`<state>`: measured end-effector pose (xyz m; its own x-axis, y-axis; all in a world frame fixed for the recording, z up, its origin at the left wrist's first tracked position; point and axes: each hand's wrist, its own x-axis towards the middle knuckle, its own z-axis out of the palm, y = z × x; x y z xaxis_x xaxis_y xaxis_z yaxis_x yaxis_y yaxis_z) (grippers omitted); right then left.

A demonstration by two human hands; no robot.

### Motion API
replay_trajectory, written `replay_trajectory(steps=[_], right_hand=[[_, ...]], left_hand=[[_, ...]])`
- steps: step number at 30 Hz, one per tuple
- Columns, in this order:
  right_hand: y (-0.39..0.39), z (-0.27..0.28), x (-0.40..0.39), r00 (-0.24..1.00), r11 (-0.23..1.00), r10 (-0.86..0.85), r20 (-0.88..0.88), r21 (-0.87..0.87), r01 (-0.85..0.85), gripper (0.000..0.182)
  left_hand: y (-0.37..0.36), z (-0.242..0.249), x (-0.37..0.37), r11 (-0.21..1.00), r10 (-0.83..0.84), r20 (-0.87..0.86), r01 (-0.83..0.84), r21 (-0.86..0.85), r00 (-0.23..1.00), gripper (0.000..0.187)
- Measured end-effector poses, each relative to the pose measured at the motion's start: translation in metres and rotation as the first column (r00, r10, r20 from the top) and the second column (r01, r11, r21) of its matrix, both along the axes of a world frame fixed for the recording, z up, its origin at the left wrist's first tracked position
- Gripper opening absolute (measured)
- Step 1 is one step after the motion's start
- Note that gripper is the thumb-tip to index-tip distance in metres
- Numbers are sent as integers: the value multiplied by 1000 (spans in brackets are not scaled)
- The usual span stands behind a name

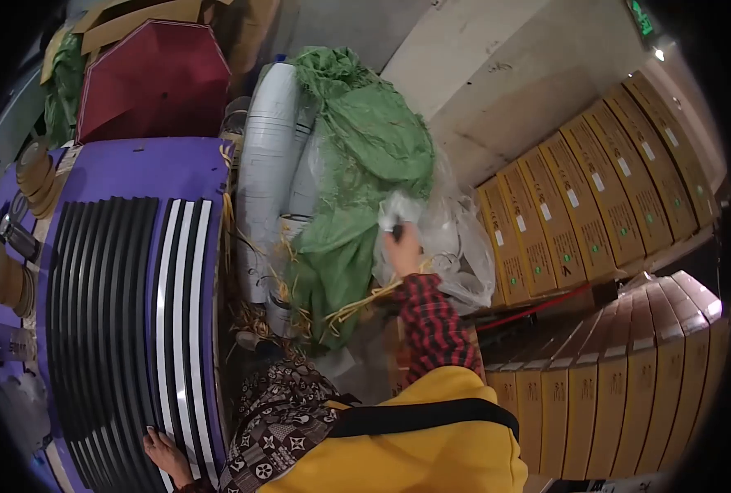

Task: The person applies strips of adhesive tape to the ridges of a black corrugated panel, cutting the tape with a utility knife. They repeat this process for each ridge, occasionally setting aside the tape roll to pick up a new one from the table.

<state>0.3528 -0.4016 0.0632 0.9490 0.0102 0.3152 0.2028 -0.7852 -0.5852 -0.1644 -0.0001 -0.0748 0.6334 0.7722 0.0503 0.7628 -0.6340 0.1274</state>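
Observation:
My left hand (167, 457) rests on the row of long black strips (107, 329), near their lower end, beside several black-and-white strips (185, 312). Its fingers lie spread on the strips with nothing in them. The strips lie side by side on a purple surface (168, 164). My right hand (403, 248) is stretched forward over the green woven sack (378, 148) and clear plastic bags (456, 255). Its fingers are closed round a small dark object (397, 231), with crumpled clear plastic (399, 210) just beyond it.
A red umbrella (156, 82) stands behind the purple surface. Wrapped white rolls (265, 164) lie beside the green sack. Rows of brown cartons (579, 197) line the right side. Tape rolls (8, 275) sit at the far left. Loose yellow cord (353, 310) trails across the middle.

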Motion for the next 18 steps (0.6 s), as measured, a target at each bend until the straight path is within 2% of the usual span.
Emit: replay_trajectory(steps=[1, 2, 3, 4, 5, 6, 7, 8, 9, 10, 11, 12, 14, 15, 16, 18], right_hand=[[-36, 4, 26, 980, 978, -193, 43, -75, 196, 35], [-84, -14, 67, 953, 945, -288, 94, -131, 299, 33], [-114, -13, 92, 949, 909, -245, 198, -293, 296, 30], [-155, -44, 137, 926, 817, -363, 101, -444, 368, 29], [-149, -53, 157, 953, 921, -223, 203, -276, 275, 31], [-122, -54, 174, 988, 986, -50, 147, -153, 72, 32], [-69, -58, 177, 983, 1000, 26, 182, -11, -24, 35], [10, -33, 157, 999, 989, 27, 42, 147, -33, 38], [59, -69, 165, 975, 946, 192, -107, 285, -155, 39], [109, -84, 163, 909, 883, 345, -232, 410, -231, 39], [162, -98, 156, 836, 844, 510, -202, 305, -441, 38], [230, -91, 134, 735, 756, 654, -177, 192, -626, 36], [342, -73, 110, 536, 537, 843, -32, 33, -843, 35], [391, -61, 104, 509, 509, 860, 3, -26, -860, 36], [431, -51, 94, 483, 485, 874, 43, -85, -870, 36], [500, -65, 104, 475, 479, 876, 77, -229, -847, 38]], left_hand=[[2, 1, 4, 997, 71, -44, -72, -30, 997, 36], [5, 0, 8, 996, 88, -14, -88, -33, 996, 35], [1, 11, 23, 988, 112, -28, -114, -103, 993, 34], [-1, 30, 37, 971, 175, -50, -180, -157, 983, 33], [-1, 28, 45, 951, 266, -92, -277, -135, 960, 25], [1, 50, 67, 921, 330, -168, -356, -157, 929, 18], [7, 45, 68, 946, 307, -103, -315, -75, 946, 14], [11, 63, 86, 938, 332, -117, -341, -66, 936, 14], [16, 65, 97, 950, 311, 14, -311, -18, 950, 13], [21, 79, 119, 943, 326, 14, -324, -75, 945, 13], [25, 80, 134, 953, 300, 103, -294, -70, 948, 13], [31, 84, 147, 957, 277, 93, -266, -120, 956, 13], [47, 94, 172, 945, 268, 96, -243, -217, 959, 14], [55, 98, 179, 967, 217, 160, -190, -172, 963, 14], [64, 104, 183, 957, 250, 67, -235, -171, 966, 14], [87, 111, 173, 930, 357, 53, -349, -117, 933, 14]])
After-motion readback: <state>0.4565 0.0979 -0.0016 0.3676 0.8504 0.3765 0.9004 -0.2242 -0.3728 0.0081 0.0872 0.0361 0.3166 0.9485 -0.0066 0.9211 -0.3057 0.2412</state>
